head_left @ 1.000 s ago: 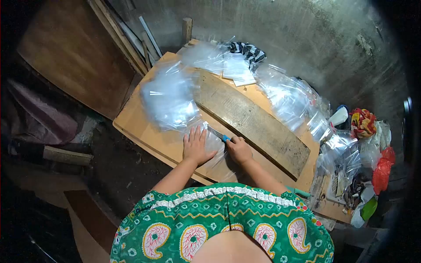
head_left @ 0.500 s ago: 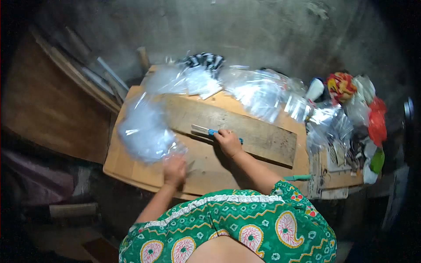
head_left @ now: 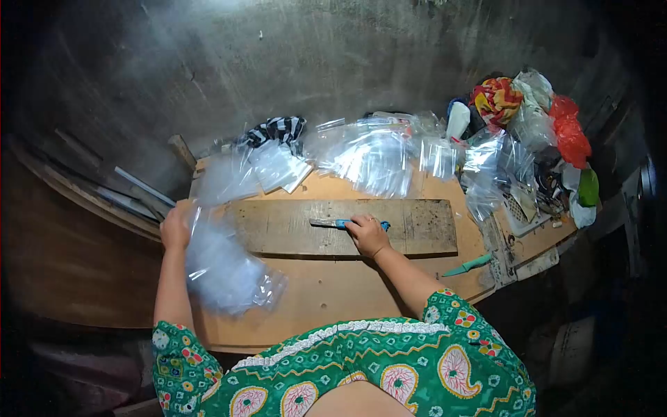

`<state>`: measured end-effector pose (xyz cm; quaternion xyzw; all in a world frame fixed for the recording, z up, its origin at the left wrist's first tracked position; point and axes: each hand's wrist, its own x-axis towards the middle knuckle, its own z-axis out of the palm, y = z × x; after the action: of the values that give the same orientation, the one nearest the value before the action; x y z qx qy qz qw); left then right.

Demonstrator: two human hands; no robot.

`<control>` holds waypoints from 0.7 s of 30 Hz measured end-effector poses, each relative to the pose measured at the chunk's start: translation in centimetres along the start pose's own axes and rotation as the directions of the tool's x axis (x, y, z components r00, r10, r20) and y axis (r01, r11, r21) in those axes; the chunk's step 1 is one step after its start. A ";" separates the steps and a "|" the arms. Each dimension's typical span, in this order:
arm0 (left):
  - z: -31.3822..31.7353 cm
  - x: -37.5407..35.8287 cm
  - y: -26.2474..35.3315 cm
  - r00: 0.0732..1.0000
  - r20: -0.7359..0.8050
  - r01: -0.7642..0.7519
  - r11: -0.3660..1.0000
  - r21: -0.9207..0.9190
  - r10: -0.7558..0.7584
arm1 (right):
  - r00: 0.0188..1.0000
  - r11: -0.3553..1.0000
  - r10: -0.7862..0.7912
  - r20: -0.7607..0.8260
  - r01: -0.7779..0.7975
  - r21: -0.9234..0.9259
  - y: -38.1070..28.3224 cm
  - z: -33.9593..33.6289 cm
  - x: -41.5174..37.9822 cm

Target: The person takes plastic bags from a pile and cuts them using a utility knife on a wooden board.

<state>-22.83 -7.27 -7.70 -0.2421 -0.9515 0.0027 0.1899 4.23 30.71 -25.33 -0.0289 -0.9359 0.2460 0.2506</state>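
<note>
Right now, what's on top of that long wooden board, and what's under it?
The right hand holds a blue cutter over the board, and clear plastic bags overlap its left end. The tabletop shows around the board; whatever it covers beneath can't be seen.

Dim room, bright glare at top, 4 corners black

I grip a blue-handled cutter [head_left: 341, 224] over the plank [head_left: 278, 235], blade out toward nine o'clock; clear plastic bags [head_left: 228, 270] lie heaped at eight.
</note>
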 end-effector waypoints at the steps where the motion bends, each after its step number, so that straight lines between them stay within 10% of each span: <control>1: 1.1 0.9 0.6 1.000 -0.008 -0.011 1.000 -0.004 0.011 | 1.000 1.000 0.000 -0.008 0.000 -0.007 0.0 0.0 0.0; 8: 10.4 6.6 18.0 0.905 0.419 0.222 0.759 -0.612 0.074 | 0.998 0.999 0.033 0.051 -0.034 0.005 -0.3 -0.9 0.1; 14: 19.7 8.1 28.0 0.871 0.415 0.096 0.738 -0.668 0.262 | 0.999 0.998 0.017 0.050 -0.019 0.053 -0.7 -1.7 0.0; 21: 24.0 9.4 29.6 0.826 0.563 0.352 0.801 -0.484 -0.023 | 0.996 0.997 0.052 0.075 -0.056 0.058 -1.6 -2.8 -0.1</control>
<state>-25.58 25.32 -29.49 -0.1774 -0.9421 -0.2340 -0.1621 5.80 30.52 -22.48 -0.0376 -0.9355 0.2815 0.2103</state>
